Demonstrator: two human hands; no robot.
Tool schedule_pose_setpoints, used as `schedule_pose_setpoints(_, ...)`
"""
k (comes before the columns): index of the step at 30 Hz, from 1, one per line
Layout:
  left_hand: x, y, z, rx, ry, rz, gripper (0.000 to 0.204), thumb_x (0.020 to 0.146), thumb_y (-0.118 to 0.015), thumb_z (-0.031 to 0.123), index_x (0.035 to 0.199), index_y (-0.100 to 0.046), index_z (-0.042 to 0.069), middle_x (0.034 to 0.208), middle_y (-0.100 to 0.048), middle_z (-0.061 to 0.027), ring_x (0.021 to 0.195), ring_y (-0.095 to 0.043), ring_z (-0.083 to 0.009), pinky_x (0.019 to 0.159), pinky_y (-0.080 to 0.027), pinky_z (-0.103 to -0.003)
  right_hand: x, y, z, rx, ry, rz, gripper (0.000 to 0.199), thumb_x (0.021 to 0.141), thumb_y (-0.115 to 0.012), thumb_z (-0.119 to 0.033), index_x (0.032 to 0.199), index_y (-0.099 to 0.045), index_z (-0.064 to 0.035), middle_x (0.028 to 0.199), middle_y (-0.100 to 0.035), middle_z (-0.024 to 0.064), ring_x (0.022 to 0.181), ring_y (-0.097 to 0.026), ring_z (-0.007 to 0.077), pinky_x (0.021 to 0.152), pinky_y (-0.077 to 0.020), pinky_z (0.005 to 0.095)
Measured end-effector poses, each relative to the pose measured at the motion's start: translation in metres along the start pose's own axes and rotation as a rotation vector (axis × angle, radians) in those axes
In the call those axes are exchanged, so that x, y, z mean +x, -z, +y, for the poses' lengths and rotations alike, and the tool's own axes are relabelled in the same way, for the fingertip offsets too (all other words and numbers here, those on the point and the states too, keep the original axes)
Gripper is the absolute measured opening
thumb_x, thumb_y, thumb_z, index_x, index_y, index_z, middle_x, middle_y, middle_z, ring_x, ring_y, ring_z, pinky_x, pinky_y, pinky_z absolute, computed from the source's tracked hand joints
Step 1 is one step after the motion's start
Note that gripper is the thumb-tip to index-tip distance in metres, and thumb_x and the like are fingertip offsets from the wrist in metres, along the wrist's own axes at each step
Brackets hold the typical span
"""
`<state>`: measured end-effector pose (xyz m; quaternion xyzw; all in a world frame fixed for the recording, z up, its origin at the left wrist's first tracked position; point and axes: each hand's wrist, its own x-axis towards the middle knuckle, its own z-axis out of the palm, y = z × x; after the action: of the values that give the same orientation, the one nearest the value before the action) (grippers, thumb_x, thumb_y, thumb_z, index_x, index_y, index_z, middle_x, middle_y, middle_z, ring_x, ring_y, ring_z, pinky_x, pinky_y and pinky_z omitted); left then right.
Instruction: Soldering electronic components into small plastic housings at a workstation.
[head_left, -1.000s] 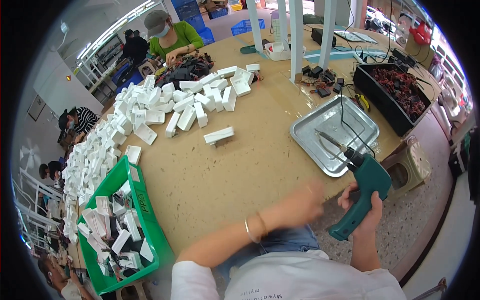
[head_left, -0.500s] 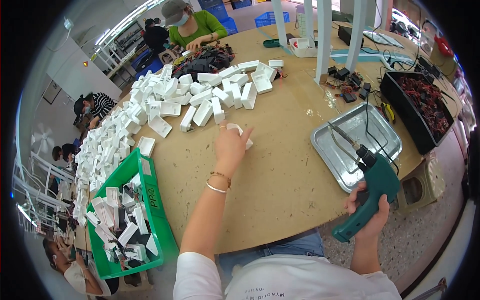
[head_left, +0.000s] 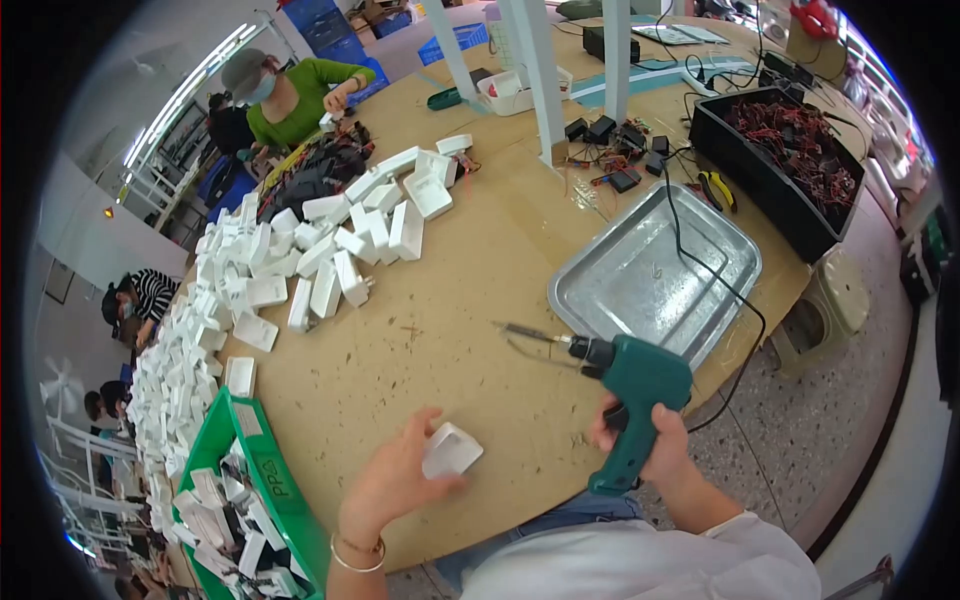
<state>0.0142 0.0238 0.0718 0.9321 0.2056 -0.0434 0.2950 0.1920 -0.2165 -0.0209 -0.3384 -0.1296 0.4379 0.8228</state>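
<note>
Close to the table's front edge, my left hand (head_left: pixel 388 480) has its thumb and fingers around a small white plastic case (head_left: pixel 452 452), its hollow side showing. My right hand (head_left: pixel 655 445) grips a green soldering gun (head_left: pixel 645 390) by the handle. The gun's metal tip, with a thin curved tube beside it, points left over the table, beyond the case. A black cord trails from it across a metal tray (head_left: pixel 575 290). At the left, many similar white cases (head_left: pixel 325 285) lie in a long heap.
A green crate (head_left: pixel 268 455) at lower left holds white cases with wires. Far right, a black bin (head_left: pixel 765 215) contains red and black wired parts. Yellow-handled pliers (head_left: pixel 718 190) lie by the tray. White posts (head_left: pixel 540 90) rise from the table. A person in green (head_left: pixel 300 95) works across it.
My left hand has drawn the white case from beside the heap toward me. My right hand has brought the soldering gun leftward, its tip turning to point left. The view has shifted right.
</note>
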Motion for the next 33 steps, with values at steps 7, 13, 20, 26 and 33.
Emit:
schedule_pose_setpoints(7, 0.149, 0.042, 0.004, 0.294, -0.104, 0.178, 0.034, 0.081, -0.066, 0.025, 0.104, -0.059, 0.001, 0.09, -0.062, -0.0184, 0.081, -0.061, -0.0307, 0.07, -0.048, -0.04, -0.003, 0.016, 0.009, 0.147, 0.157, -0.076, 0.066, 0.079, -0.052, -0.062, 0.114, -0.056, -0.0071, 0.083, -0.057, 0.0142, 0.065, -0.053, 0.0228, 0.074, -0.0402, 0.0413)
schedule_pose_setpoints(13, 0.336, 0.046, -0.017, 0.812, -0.619, 0.696, 0.026, 0.073, -0.063, 0.007, 0.099, -0.064, 0.011, 0.118, -0.055, -0.0108, 0.109, -0.051, -0.0289, 0.088, -0.043, -0.042, 0.0, 0.003, 0.006, 0.123, 0.21, 0.002, 0.067, 0.079, -0.048, -0.068, 0.118, -0.054, -0.0135, 0.077, -0.054, 0.0108, 0.061, -0.051, 0.0201, 0.07, -0.0387, 0.0408)
schedule_pose_setpoints(20, 0.369, 0.072, -0.004, 0.051, -0.587, 0.79, 0.017, 0.08, -0.062, 0.004, 0.094, -0.07, 0.007, 0.096, -0.068, -0.0072, 0.09, -0.063, -0.0231, 0.081, -0.048, -0.031, -0.005, 0.005, 0.002, 0.148, 0.108, 0.012, 0.066, 0.08, -0.048, -0.067, 0.117, -0.053, -0.0124, 0.076, -0.054, 0.0115, 0.064, -0.052, 0.0203, 0.073, -0.039, 0.0414)
schedule_pose_setpoints(26, 0.231, 0.142, 0.018, -0.981, -0.429, 0.645, 0.035, 0.1, -0.045, 0.025, 0.122, -0.052, -0.001, 0.085, -0.057, -0.0009, 0.08, -0.06, -0.0126, 0.075, -0.049, -0.025, -0.001, 0.009, 0.003, 0.147, 0.084, 0.0, 0.066, 0.08, -0.047, -0.067, 0.116, -0.053, -0.0116, 0.076, -0.055, 0.011, 0.063, -0.051, 0.0206, 0.072, -0.0395, 0.0421)
schedule_pose_setpoints(33, 0.034, 0.082, -0.002, -0.999, -0.12, 0.534, 0.016, 0.096, -0.052, 0.013, 0.101, -0.058, -0.001, 0.077, -0.062, -0.0042, 0.072, -0.063, -0.0141, 0.069, -0.05, -0.026, 0.005, 0.0, 0.005, 0.013, 0.181, -0.002, 0.064, 0.082, -0.047, -0.064, 0.113, -0.051, -0.0085, 0.08, -0.054, 0.0079, 0.059, -0.05, 0.0172, 0.067, -0.0385, 0.0385)
